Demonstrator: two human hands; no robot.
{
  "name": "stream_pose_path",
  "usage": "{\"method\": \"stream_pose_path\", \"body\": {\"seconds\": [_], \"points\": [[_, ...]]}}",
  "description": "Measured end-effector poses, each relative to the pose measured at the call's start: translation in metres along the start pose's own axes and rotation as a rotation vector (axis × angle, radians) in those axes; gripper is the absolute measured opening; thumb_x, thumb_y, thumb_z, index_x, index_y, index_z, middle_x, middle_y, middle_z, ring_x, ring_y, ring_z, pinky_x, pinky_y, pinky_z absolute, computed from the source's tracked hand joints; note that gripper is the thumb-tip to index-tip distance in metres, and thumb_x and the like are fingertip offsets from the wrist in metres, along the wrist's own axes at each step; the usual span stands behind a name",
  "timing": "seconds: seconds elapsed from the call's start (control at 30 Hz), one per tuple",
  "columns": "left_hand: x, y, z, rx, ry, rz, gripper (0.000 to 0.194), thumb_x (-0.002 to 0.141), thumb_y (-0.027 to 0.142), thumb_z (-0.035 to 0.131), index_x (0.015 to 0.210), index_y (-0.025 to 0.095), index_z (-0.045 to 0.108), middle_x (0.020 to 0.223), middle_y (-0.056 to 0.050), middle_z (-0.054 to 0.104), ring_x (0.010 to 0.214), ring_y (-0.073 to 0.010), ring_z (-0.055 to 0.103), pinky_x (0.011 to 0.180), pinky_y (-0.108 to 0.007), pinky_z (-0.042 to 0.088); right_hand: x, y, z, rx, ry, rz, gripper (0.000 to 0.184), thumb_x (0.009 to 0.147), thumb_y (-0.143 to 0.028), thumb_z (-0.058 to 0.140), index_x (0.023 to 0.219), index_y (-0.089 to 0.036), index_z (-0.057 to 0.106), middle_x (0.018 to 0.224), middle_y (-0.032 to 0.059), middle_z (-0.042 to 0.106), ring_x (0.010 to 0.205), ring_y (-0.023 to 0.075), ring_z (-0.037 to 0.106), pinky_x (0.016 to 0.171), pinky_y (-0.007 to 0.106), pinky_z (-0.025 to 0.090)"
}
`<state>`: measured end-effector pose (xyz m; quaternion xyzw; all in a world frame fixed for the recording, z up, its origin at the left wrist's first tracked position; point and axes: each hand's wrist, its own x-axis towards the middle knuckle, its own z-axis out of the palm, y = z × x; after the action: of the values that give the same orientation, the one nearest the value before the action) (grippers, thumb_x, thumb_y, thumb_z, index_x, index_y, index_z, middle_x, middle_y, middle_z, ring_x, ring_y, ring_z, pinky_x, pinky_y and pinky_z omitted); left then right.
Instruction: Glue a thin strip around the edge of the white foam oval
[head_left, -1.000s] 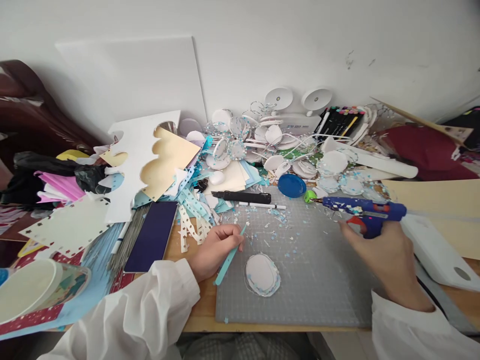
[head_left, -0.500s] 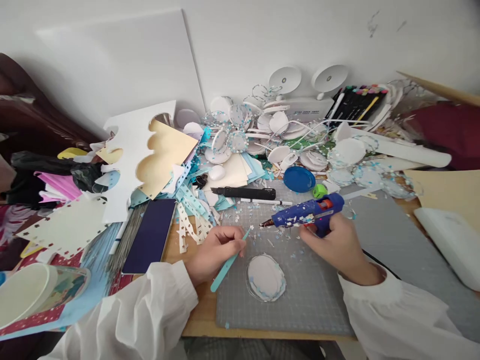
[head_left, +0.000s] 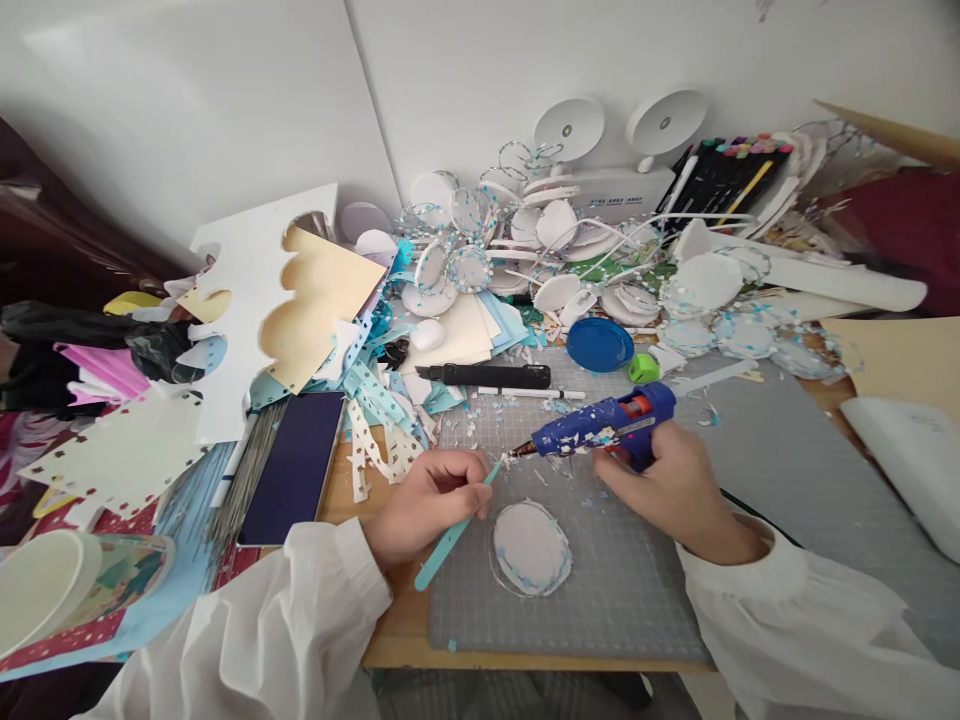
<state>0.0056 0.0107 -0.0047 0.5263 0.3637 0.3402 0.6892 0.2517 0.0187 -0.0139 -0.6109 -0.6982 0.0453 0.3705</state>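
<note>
Left hand (head_left: 433, 502) grips tweezers (head_left: 445, 552), right hand (head_left: 679, 492) glue gun (head_left: 581, 428) (perhaps touching tweezers).

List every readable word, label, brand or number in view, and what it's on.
None legible.
White box at the wall: one row of dark characters, too small and blurred to read.
White device at far right: faint marks, unreadable.
Blue glue gun: pale patch near the handle; can't tell if it's print.
Teal tweezers: no text visible.
</note>
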Motion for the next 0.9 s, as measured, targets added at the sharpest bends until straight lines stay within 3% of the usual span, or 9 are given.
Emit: {"method": "stream_pose_path", "body": {"seconds": [0.9], "points": [[-0.0011,-0.0039,-0.0013,-0.001,-0.023,0.034,0.029,0.077,0.025,0.061,0.051,0.015,0.051,0.057,0.0,0.049,0.058,-0.0111,0.043,0.058,-0.025,0.031,0.0002,-0.0007,-0.003,0.005,-0.002,-0.005,0.022,0.064,-0.032,0.052,0.058,-0.027,0.031,0.041,-0.0044,0.038,0.038,0.0134,0.036,0.042,0.028,0.024]]}}
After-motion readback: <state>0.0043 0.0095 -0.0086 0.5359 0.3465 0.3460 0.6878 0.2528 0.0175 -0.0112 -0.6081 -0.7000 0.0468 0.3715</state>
